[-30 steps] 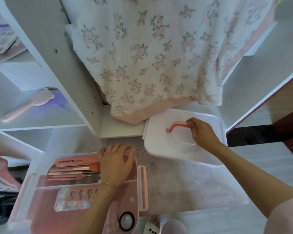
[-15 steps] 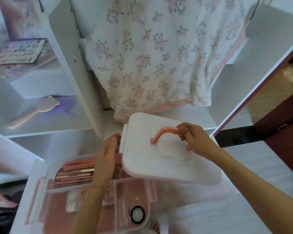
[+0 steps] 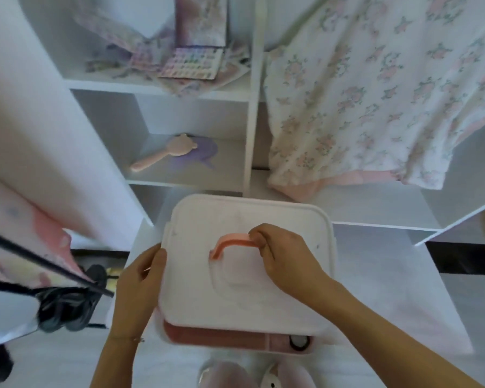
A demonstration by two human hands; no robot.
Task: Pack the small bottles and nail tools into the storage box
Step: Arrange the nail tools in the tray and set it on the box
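I am lowering the lid (image 3: 244, 264) onto the box (image 3: 230, 341), which is sitting on the table (image 3: 389, 298) in front of me, so by my reckoning this is the closing step. My right hand (image 3: 284, 257) is curling round the lid's pink handle (image 3: 230, 242), and my left hand (image 3: 139, 281) is lying with relaxed fingers along the lid's left edge. The box's near edge is showing, so next I would square the lid and press it down.
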